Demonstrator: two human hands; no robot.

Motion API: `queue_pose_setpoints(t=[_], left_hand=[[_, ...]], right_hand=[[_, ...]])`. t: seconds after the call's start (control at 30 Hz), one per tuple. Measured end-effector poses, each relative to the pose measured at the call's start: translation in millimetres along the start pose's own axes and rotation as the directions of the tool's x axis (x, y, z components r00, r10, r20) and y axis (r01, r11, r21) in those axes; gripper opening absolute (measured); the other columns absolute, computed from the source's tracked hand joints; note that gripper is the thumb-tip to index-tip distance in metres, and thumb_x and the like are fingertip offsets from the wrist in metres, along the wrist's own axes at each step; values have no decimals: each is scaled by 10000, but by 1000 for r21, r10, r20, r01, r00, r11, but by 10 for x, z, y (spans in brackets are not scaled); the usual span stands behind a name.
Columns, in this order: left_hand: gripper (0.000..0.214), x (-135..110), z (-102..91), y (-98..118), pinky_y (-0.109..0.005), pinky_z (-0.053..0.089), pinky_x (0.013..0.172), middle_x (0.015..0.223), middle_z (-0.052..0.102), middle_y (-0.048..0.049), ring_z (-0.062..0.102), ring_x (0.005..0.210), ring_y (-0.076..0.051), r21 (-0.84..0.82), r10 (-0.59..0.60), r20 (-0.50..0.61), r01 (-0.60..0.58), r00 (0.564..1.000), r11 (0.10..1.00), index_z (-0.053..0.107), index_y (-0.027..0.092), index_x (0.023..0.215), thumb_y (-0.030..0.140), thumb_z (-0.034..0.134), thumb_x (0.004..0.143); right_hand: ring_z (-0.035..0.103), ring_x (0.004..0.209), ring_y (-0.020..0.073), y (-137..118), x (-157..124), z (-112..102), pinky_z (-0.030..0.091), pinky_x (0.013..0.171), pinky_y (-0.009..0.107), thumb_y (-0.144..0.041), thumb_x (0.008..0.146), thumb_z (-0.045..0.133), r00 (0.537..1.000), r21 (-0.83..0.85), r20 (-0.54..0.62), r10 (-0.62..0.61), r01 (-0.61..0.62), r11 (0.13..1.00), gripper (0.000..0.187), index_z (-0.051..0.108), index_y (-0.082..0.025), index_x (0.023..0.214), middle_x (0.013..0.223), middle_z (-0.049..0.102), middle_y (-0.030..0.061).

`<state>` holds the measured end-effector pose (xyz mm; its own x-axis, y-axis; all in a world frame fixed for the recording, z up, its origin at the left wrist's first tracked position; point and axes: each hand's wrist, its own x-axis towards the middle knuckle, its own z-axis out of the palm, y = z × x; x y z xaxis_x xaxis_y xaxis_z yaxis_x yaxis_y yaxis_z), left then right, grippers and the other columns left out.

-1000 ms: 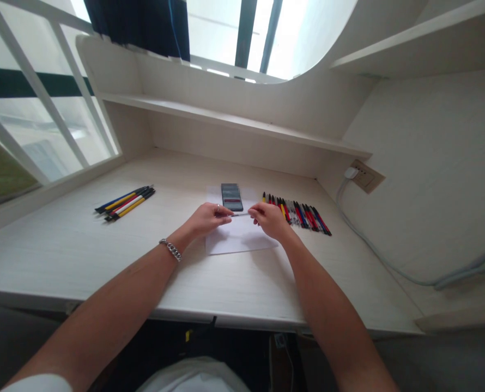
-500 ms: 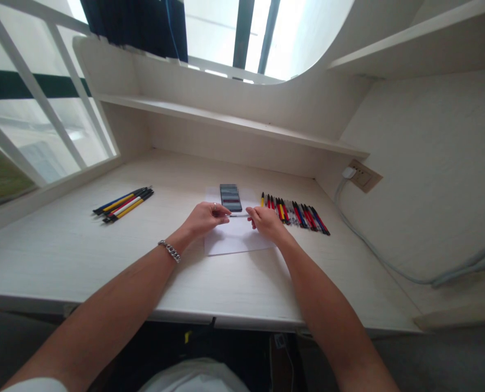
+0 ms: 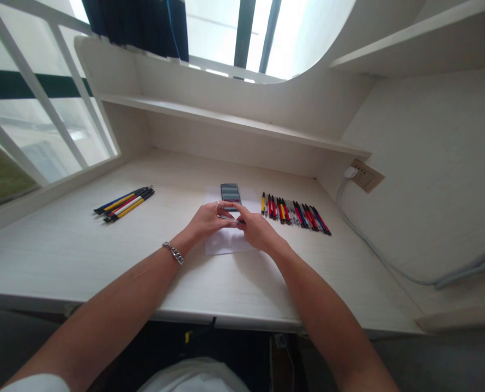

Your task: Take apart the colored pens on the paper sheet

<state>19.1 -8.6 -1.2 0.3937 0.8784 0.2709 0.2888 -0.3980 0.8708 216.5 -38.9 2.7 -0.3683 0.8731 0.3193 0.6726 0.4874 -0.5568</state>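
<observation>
A slim pen (image 3: 228, 219), pale along its barrel and dark toward the right end, is held level above the sheet of white paper (image 3: 230, 246). My left hand (image 3: 207, 219) pinches its left part between thumb and fingers. My right hand (image 3: 255, 227) closes on the dark end, its fingertips meeting those of the left hand. The fingers hide much of the pen. Just behind the hands lies a phone (image 3: 230, 192) on the paper, its lower edge partly covered by my fingers.
To the right, a row of several pens (image 3: 295, 214) in red, yellow, blue and clear lies on the white desk (image 3: 177, 288). A smaller bunch of pens (image 3: 125, 204) lies at the left. A cable (image 3: 373, 250) runs down from the wall socket (image 3: 366, 175).
My hands have come together; the right hand moved left along the pen to meet the left one. Less of the pen shows between them now. The pens on the desk have stayed put.
</observation>
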Motion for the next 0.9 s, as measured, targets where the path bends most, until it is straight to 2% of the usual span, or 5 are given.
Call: queue_pose_setpoints(t=[0.17,0.33,0.43,0.57,0.9], left_hand=[[701,37,-24,-69,-359,558,815,1031,763,-107,718,866,-225,86,-30,-54,35,998,996,650,168,1265,484,844,670],[565,28,-28,-110,-348,536,811,983,759,-78,702,861,-216,183,-49,-32,54,998,982,703,180,1159,503,805,707],[521,19,-14,-100,-342,530,810,964,757,-73,695,852,-209,194,-45,-21,49,999,980,714,182,1139,481,798,721],[501,13,-5,-76,-344,526,813,973,754,-78,689,849,-209,194,-67,-3,66,998,979,723,180,1125,472,795,724],[477,10,3,-94,-325,527,791,976,754,-80,689,855,-214,221,-55,28,47,998,974,748,187,1085,495,789,723]], right_hand=[[580,641,140,174,114,-182,449,628,259,-299,821,675,982,438,-85,168,-114,892,146,639,-207,927,717,642,-12],[376,463,93,200,163,-381,320,463,244,-800,740,584,923,787,-72,378,-181,590,585,519,-222,678,546,436,-48],[286,403,92,145,152,-498,271,421,259,-879,756,444,890,868,-47,453,-188,460,663,417,-243,569,467,334,-59],[209,373,100,88,138,-590,224,394,266,-828,806,405,875,916,-81,478,-124,382,639,381,-254,525,417,237,-71],[230,358,95,92,125,-602,230,385,256,-891,776,416,881,944,-84,466,-79,320,696,422,-244,519,400,258,-66]])
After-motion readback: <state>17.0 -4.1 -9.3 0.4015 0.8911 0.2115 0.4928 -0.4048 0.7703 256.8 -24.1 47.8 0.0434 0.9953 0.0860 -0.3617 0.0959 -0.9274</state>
